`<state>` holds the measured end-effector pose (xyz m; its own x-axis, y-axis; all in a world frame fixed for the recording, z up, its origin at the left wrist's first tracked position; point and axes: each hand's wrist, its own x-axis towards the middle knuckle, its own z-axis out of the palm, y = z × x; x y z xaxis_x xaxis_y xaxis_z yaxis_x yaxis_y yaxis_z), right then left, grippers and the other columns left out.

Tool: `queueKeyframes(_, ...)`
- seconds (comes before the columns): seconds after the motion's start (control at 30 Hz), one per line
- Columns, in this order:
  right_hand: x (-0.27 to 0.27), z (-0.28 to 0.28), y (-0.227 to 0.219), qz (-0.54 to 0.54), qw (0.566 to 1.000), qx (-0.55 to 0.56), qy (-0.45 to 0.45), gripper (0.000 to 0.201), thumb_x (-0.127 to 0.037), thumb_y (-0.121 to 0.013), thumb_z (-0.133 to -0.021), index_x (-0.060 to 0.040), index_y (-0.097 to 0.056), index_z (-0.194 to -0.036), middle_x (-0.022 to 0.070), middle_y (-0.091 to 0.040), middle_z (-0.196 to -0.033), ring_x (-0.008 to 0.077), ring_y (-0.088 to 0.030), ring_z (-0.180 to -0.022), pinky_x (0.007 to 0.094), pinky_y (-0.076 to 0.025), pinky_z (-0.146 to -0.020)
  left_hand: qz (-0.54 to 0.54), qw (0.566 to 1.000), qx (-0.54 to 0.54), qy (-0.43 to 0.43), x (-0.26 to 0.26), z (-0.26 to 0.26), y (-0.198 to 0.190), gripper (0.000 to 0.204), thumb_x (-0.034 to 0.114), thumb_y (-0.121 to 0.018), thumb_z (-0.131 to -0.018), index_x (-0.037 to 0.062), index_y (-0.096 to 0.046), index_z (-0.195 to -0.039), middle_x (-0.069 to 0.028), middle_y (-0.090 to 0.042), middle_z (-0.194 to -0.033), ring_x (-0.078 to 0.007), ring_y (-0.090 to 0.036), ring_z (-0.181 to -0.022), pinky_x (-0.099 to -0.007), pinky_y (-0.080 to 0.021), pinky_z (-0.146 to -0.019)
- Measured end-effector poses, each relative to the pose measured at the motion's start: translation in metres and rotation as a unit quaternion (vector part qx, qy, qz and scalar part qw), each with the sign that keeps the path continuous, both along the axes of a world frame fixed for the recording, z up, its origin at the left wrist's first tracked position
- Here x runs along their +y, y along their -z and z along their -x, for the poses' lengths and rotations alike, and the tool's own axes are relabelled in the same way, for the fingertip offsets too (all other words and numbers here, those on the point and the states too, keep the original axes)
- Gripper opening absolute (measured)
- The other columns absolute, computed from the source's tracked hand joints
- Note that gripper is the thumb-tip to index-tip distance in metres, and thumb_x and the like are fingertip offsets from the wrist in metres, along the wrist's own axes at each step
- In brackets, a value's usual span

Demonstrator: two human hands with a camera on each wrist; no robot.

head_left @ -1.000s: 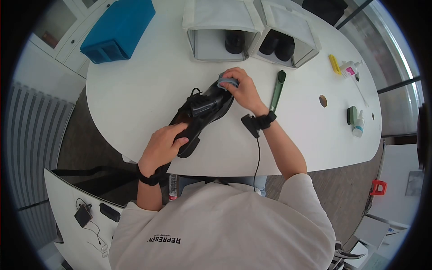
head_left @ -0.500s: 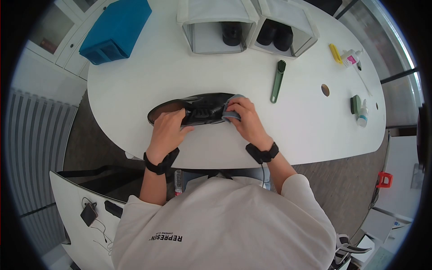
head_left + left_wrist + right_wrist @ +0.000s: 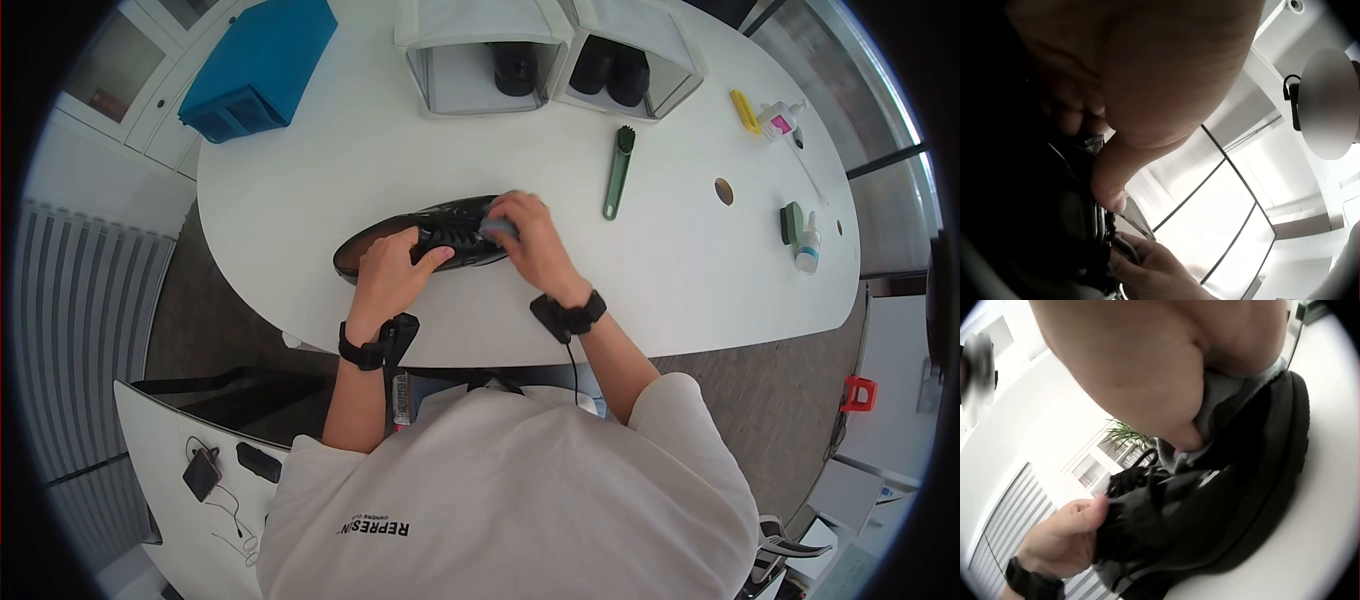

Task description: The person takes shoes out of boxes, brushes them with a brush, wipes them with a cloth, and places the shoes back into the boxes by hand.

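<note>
A black lace-up shoe lies sideways on the white table, its opening to the left and toe to the right. My left hand grips the shoe at its opening, thumb on the near side by the laces. My right hand pinches a grey-blue cloth against the shoe's front part, just right of the laces. In the right wrist view, the cloth bunches under the right hand on the dark shoe. The left wrist view shows the left thumb along the shoe's edge; its fingers are partly in shadow.
Behind the shoe stand two white open-fronted boxes holding dark items, and a blue case at the back left. A green brush lies right of the shoe. Bottles, a yellow object and another brush are at the far right.
The shoe has turned from a slant to lying nearly level and come nearer to me. Both hands moved with it; the right hand and cloth have since shifted slightly left, toward the laces.
</note>
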<state>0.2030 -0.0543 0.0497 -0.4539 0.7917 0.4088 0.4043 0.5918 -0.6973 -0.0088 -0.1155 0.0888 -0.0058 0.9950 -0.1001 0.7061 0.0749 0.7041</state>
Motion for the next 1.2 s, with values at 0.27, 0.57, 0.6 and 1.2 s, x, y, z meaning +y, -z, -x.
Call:
queueKeyframes(0.27, -0.019, -0.034, -0.003, 0.002, 0.999, -0.049, -0.017, 0.024, 0.005, -0.068, -0.072, -0.0013, -0.058, -0.092, 0.0113, -0.055, -0.108, 0.0326, -0.052, -0.102, 0.0393, -0.042, -0.090, -0.032, 0.999, 0.027, 0.024, 0.001, 0.002, 0.007, 0.033, 0.032, -0.067, -0.085, -0.0013, -0.062, -0.088, -0.0119, -0.059, -0.063, -0.0220, -0.049, -0.053, -0.0317, -0.039, -0.054)
queueKeyframes(0.57, 0.001, -0.051, 0.010, 0.077, 0.982, 0.100, 0.139, 0.018, 0.001, -0.066, -0.080, -0.0003, -0.059, -0.097, 0.0109, -0.058, -0.106, 0.0269, -0.057, -0.096, 0.0326, -0.047, -0.083, -0.036, 0.999, 0.010, 0.006, 0.010, -0.005, -0.001, 0.029, 0.027, -0.062, -0.090, -0.0013, -0.062, -0.093, -0.0079, -0.061, -0.065, -0.0143, -0.049, -0.056, -0.0305, -0.038, -0.054)
queueKeyframes(0.6, 0.002, -0.056, 0.004, 0.077, 0.975, 0.137, 0.157, 0.016, -0.001, -0.066, -0.082, 0.0000, -0.059, -0.097, 0.0113, -0.058, -0.106, 0.0258, -0.058, -0.094, 0.0317, -0.047, -0.082, -0.022, 0.999, -0.038, -0.011, 0.011, -0.005, 0.001, 0.028, 0.026, -0.060, -0.092, -0.0016, -0.063, -0.096, -0.0057, -0.064, -0.070, -0.0110, -0.052, -0.060, -0.0291, -0.041, -0.056)
queueKeyframes(1.2, -0.008, -0.053, -0.084, -0.300, 0.952, -0.002, 0.052, 0.034, 0.006, -0.065, -0.058, -0.0054, -0.065, -0.090, 0.0059, -0.058, -0.101, 0.0261, -0.054, -0.094, 0.0375, -0.044, -0.081, -0.188, 0.888, -0.401, -0.124, 0.025, -0.019, 0.005, 0.040, 0.033, -0.052, -0.098, -0.0014, -0.065, -0.083, 0.0013, -0.059, -0.072, -0.0052, -0.046, -0.066, -0.0201, -0.036, -0.062)
